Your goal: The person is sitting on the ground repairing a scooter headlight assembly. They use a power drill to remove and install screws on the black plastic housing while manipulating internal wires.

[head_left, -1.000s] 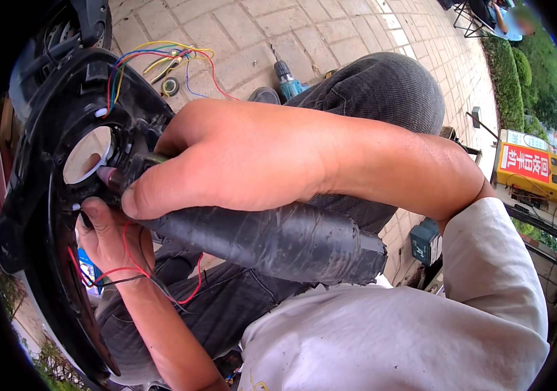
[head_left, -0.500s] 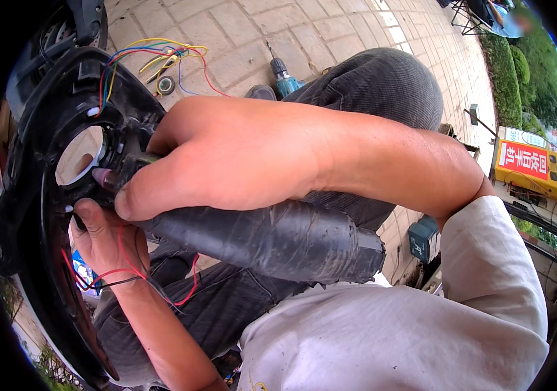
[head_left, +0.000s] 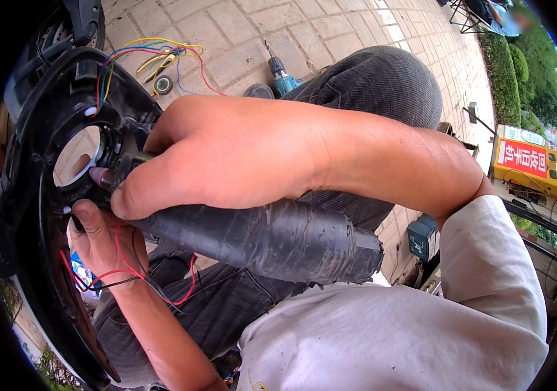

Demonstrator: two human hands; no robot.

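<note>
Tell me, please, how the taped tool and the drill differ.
The taped tool is black, while the drill is teal with a dark chuck. The right hand grips the taped tool; the drill rests on the paving. Both are partly hidden, the tool by the hand, the drill by a leg.

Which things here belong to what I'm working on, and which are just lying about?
Seemingly in use:
tape-wrapped tool with pinkish tip, in the right hand
black plastic panel, by the left hand

Apparently lying about:
teal power drill
tape roll
teal box
</note>
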